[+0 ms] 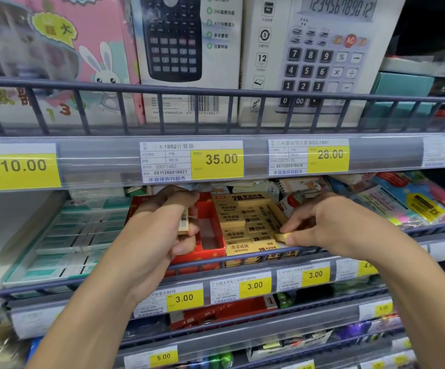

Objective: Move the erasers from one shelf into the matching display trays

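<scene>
Nearest: lower shelf rows w/ yellow price tags [184, 298] reading 3.00 and 5.00. Both my hands reach over the grey wire rail [242, 258] of the mid shelf. My left hand [162, 225] has fingers curled round a small stack of cream erasers [183, 222], held on edge over the red display tray [210, 235], which looks mostly bare inside. My right hand [325, 225] pinches one cream eraser [283, 236] btwn thumb & fingertips at the right edge of the yellow tray [248, 225], packed w/ matching 2B erasers. Teal-white packs [77, 230] lie left of red tray; colourful packets [415, 201] to the right. Farther up: tags 10.00, 35.00, 28.00, then calculator boxes [189, 57] behind the upper rail.
</scene>
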The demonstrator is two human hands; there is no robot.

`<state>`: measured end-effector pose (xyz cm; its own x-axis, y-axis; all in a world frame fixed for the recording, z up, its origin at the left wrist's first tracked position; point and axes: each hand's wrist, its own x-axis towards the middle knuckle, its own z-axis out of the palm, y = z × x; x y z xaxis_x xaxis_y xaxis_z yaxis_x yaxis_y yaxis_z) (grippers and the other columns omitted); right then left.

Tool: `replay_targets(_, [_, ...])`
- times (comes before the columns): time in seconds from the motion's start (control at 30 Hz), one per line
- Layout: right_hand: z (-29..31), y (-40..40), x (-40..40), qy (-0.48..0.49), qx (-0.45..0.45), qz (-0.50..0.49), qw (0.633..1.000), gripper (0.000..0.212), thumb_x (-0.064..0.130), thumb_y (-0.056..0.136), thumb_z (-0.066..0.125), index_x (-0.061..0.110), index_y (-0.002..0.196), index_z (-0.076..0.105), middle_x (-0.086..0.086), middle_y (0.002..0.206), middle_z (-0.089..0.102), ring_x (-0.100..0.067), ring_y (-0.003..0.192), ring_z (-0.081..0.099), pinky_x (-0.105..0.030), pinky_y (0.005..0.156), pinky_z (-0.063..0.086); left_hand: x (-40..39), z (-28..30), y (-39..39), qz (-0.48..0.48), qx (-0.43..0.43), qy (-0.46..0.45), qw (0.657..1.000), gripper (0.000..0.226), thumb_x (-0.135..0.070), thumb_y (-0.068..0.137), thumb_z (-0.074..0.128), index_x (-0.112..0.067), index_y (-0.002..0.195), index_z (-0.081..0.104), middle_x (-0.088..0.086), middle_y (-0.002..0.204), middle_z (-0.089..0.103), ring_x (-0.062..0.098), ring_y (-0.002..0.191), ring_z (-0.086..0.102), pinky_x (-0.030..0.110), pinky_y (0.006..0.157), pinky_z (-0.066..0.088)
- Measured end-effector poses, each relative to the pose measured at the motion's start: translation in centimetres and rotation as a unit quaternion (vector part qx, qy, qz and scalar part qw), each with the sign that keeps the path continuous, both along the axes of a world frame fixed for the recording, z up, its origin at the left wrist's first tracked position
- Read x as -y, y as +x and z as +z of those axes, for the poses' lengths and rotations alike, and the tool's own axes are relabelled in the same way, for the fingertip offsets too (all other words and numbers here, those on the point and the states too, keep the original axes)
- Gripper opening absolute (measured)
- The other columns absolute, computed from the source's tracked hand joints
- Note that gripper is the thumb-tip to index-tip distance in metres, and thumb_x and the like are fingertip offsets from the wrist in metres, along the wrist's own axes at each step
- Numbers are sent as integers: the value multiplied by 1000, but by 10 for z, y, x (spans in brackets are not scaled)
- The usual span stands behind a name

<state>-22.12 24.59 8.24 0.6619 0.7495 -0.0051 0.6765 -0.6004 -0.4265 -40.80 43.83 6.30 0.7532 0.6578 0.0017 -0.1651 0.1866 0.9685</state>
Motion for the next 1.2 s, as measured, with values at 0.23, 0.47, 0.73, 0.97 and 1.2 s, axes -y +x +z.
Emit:
replay_targets(0.23, [2, 6, -3, -38, 3, 2, 999, 11, 35, 88, 73, 43, 82, 74, 24, 80, 69, 5, 78, 62, -6, 60, 43, 2, 0, 5, -1, -9, 23, 1000, 15, -15, 101, 60, -21, 87, 59, -7, 61, 62, 3, 41, 54, 15, 41, 43])
replay_targets(0.47, [0, 2, -2, -44, -9, 16, 999, 9, 33, 90, 71, 43, 90, 71, 23, 88, 67, 4, 84, 60, -10, 64, 42, 9, 1, 6, -20, -6, 11, 1000, 22, -15, 102, 58, -17, 80, 60, -9, 56, 62, 4, 39, 55, 15, 41, 44])
replay_targets(0.73, [8, 6, -23, -131, 17, 46, 990, 19, 34, 86, 75, 41, 101, 66, 22, 98, 65, 1, 86, 60, -12, 61, 40, 11, 5, 3, -32, -7, -10, 999, 18, -16, 99, 60, -13, 81, 57, 2, 64, 51, 9, 44, 40, 22, 42, 27])
replay_targets(0.97, [9, 4, -12, 60, -15, 25, 998, 16, 21, 89, 73, 35, 96, 71, 20, 84, 71, 2, 74, 65, -5, 59, 44, 10, -1, 1, -59, -34, 17, 998, 17, -22, 103, 60, -12, 89, 62, 6, 69, 51, 16, 54, 39, 23, 43, 33])
replay_targets(1.2, [-4, -54, -19, 247, -71, 203, 945, 52, 54, 75, 76, 44, 124, 60, 15, 87, 63, -11, 67, 58, -29, 59, 53, 21, -6, 5, -123, -10, 21, 992, 34, -34, 104, 54, -1, 98, 61, 6, 69, 53, 13, 51, 43, 22, 45, 36])
